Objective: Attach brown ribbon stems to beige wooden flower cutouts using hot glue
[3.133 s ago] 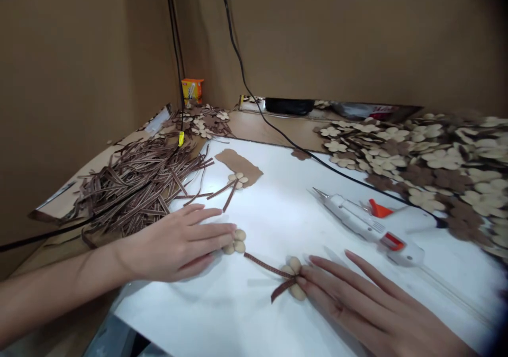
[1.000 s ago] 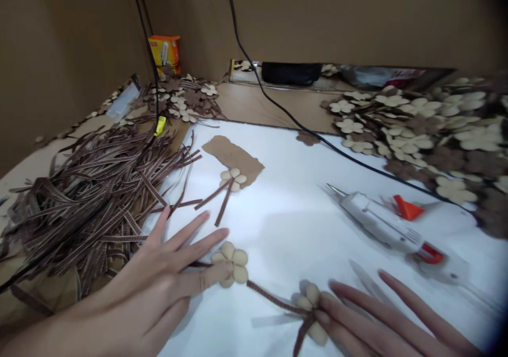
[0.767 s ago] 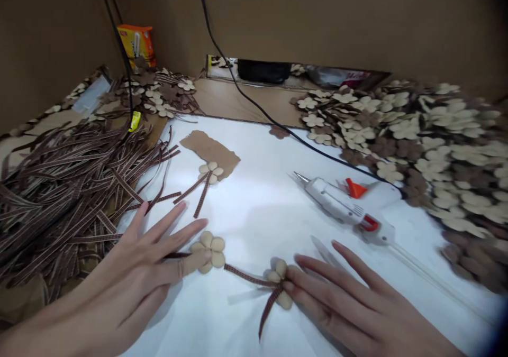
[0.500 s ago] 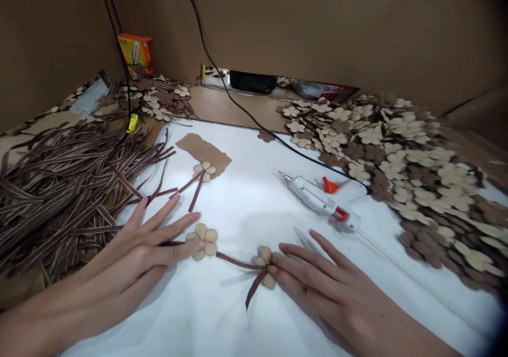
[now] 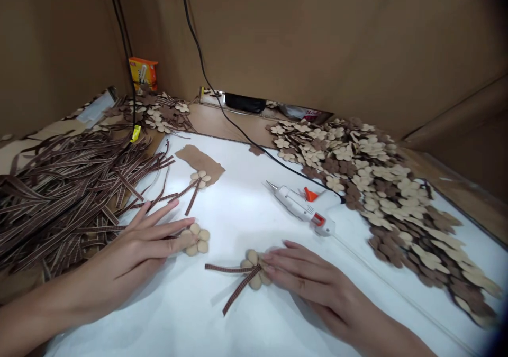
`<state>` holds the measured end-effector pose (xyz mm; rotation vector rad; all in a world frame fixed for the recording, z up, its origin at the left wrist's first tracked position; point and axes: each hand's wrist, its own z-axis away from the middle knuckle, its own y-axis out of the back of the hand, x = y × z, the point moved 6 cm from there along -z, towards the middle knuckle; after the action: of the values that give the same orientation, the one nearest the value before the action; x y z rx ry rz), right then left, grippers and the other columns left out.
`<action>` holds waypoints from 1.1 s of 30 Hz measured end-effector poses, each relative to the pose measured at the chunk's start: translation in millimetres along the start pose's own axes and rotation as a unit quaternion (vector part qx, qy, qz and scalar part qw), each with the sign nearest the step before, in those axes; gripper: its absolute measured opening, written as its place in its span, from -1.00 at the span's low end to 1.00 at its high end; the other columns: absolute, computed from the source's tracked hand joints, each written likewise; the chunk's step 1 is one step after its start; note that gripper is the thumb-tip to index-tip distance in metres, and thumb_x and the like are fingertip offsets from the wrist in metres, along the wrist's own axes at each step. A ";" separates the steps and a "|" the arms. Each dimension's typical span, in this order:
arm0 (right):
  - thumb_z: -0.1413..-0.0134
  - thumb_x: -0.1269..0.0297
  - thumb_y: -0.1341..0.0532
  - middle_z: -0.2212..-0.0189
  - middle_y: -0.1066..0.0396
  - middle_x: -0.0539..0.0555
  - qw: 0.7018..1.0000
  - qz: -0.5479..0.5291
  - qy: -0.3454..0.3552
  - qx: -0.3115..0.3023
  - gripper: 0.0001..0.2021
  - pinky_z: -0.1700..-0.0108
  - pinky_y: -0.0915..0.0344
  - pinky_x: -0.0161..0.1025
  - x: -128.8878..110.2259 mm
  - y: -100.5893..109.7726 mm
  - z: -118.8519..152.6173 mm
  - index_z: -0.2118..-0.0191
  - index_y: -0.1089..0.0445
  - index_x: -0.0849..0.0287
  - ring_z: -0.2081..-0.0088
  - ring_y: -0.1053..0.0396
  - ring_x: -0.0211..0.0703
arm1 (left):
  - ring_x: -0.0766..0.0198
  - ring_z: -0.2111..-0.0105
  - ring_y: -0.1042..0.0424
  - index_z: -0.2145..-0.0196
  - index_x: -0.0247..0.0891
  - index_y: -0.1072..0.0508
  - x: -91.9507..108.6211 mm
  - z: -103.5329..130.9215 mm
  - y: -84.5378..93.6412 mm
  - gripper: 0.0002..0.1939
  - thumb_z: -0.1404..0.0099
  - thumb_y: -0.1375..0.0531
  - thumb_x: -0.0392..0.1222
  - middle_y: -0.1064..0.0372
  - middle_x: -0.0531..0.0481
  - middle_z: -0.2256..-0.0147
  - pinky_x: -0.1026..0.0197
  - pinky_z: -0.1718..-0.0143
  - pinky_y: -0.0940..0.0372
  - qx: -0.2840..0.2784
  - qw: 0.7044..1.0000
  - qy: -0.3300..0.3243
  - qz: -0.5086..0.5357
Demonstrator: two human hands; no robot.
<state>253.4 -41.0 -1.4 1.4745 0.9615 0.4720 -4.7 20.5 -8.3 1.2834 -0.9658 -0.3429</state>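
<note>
My left hand [image 5: 138, 251] lies with fingers spread, one fingertip resting on a beige five-petal flower [image 5: 202, 235]. A dark ribbon end shows just left of that flower, partly under the hand. At the right, my right hand [image 5: 317, 280] has its fingers pressed together on the right edge of a second beige flower [image 5: 254, 283]. Two brown checked ribbon tails [image 5: 238, 296] stick out leftward from its centre. Whether the thumb is beneath this flower is hidden. Farther back lies another beige flower with ribbon tails [image 5: 200, 179], beside a torn brown paper piece [image 5: 204, 161].
A white glue gun [image 5: 296, 203] lies beyond my right hand on the white board [image 5: 234, 203]. Brown ribbons [image 5: 71, 188] heap up at left; beige and brown flowers [image 5: 369, 177] pile at right. A black cable [image 5: 234, 124] hangs across the back. Cardboard walls surround the board.
The flower at my right hand has shifted slightly left, and its upper ribbon tail now points left, clear of the other flower. My left fingertip stays on its flower. The camera view has shifted.
</note>
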 end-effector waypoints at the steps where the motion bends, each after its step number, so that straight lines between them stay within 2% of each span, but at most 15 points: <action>1: -0.14 0.52 0.01 -0.11 -0.26 0.11 1.000 0.008 -0.006 0.011 -0.51 -0.22 -0.04 -0.11 1.0 -0.3 0.7 -0.20 -0.13 0.17 -0.18 -0.11 -0.18 | 0.11 -0.27 0.22 -0.18 0.16 -0.07 -0.2 -0.2 -0.5 -0.51 -0.35 0.04 -0.23 -0.03 0.18 -0.21 -0.21 -0.22 0.32 0.005 1.000 0.000 0.001; 5: -0.12 0.56 0.01 -0.11 -0.26 0.07 0.996 0.087 -0.017 0.017 -0.49 -0.27 0.14 -0.08 -1.1 -5.5 -0.2 -0.20 -0.13 0.14 -0.17 -0.11 -0.20 | 0.08 -0.25 0.13 -0.18 0.12 -0.10 0.2 -1.9 -0.4 -0.50 -0.33 0.04 -0.28 -0.09 0.14 -0.19 -0.23 -0.21 0.26 0.012 1.000 0.000 0.001; 10: -0.21 0.49 0.04 -0.11 -0.27 0.01 0.981 0.195 0.015 0.004 -0.59 -0.29 0.37 0.03 -13.9 -5.4 -6.4 -0.14 -0.22 0.15 -0.14 -0.15 -0.14 | 0.06 -0.25 0.12 -0.16 0.09 -0.15 2.5 -3.2 7.3 -0.51 -0.32 0.05 -0.28 -0.15 0.16 -0.16 -0.23 -0.21 0.21 0.039 0.999 0.001 0.010; 12: -0.22 0.52 0.07 -0.13 -0.24 -0.01 0.972 0.233 0.032 -0.004 -0.60 -0.29 0.41 0.10 -19.3 -4.7 -8.2 -0.12 -0.25 0.17 -0.14 -0.15 -0.09 | 0.07 -0.25 0.13 -0.15 0.08 -0.17 2.1 -3.1 9.5 -0.53 -0.32 0.06 -0.26 -0.16 0.15 -0.16 -0.21 -0.21 0.19 0.052 0.998 0.005 0.021; 15: -0.21 0.56 0.11 -0.10 -0.28 -0.02 0.969 0.246 0.031 0.011 -0.58 -0.29 0.42 0.10 -24.5 -2.9 -10.7 -0.07 -0.30 0.18 -0.12 -0.18 -0.09 | 0.07 -0.26 0.14 -0.13 0.08 -0.23 -0.1 -2.3 10.5 -0.56 -0.33 0.06 -0.24 -0.17 0.15 -0.16 -0.20 -0.21 0.14 0.076 0.996 0.012 0.034; 18: -0.21 0.57 0.11 -0.01 -0.37 -0.01 0.974 0.219 0.007 0.048 -0.59 -0.29 0.38 0.09 -24.6 -2.8 -10.9 -0.04 -0.34 0.19 -0.09 -0.21 -0.09 | 0.08 -0.25 0.14 -0.10 0.10 -0.28 -0.8 -1.7 11.7 -0.56 -0.32 0.06 -0.26 -0.17 0.16 -0.15 -0.12 -0.21 0.07 0.100 0.994 0.016 0.041; 21: -0.18 0.55 0.06 0.01 -0.39 0.00 0.983 0.174 -0.024 0.057 -0.58 -0.28 0.35 0.08 -17.4 -6.2 -7.2 -0.09 -0.28 0.16 -0.10 -0.20 -0.10 | 0.14 -0.17 -0.05 -0.06 0.08 -0.32 2.4 -3.4 13.3 -0.54 -0.32 0.08 -0.32 -0.28 0.12 -0.06 -0.06 -0.21 0.05 0.099 0.994 0.010 0.049; 23: -0.13 0.56 0.01 -0.03 -0.35 0.01 0.990 0.137 -0.031 0.034 -0.53 -0.28 0.34 0.02 -10.9 -9.8 -3.9 -0.14 -0.22 0.12 -0.11 -0.18 -0.13 | 0.18 -0.10 -0.14 -0.01 0.05 -0.38 4.8 -4.9 14.8 -0.56 -0.31 0.08 -0.34 -0.35 0.08 0.03 -0.05 -0.20 0.03 0.098 0.994 0.008 0.057; 26: -0.09 0.57 -0.01 -0.07 -0.29 0.03 0.997 0.061 -0.032 0.019 -0.47 -0.28 0.24 -0.07 -2.7 -9.9 0.3 -0.18 -0.18 0.05 -0.13 -0.16 -0.18 | 0.16 -0.08 -0.14 0.09 -0.02 -0.46 4.2 -6.0 16.2 -0.60 -0.31 0.08 -0.32 -0.37 0.03 0.09 -0.03 -0.14 -0.07 0.111 0.990 0.023 0.078; 30: -0.14 0.55 0.04 -0.05 -0.30 0.00 0.992 -0.050 -0.092 0.069 -0.50 -0.25 0.07 -0.11 10.5 -1.4 3.6 -0.12 -0.25 -0.07 -0.08 -0.25 -0.23 | 0.16 -0.10 -0.12 0.16 -0.11 -0.47 -1.1 -5.6 18.0 -0.65 -0.33 0.08 -0.30 -0.39 0.02 0.10 0.00 -0.11 -0.12 0.142 0.981 0.058 0.119; 33: -0.14 0.54 0.06 -0.01 -0.35 -0.03 0.989 -0.069 -0.111 0.072 -0.49 -0.23 0.01 -0.14 15.1 1.5 4.6 -0.11 -0.26 -0.11 -0.04 -0.31 -0.25 | 0.19 -0.11 -0.11 0.18 -0.14 -0.45 -4.3 -5.8 18.8 -0.70 -0.33 0.06 -0.28 -0.40 0.04 0.10 0.03 -0.13 -0.10 0.152 0.974 0.082 0.149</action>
<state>266.0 -31.8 -4.5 1.5417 0.9271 0.1366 -8.1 33.0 7.1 1.3926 -1.0781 0.1480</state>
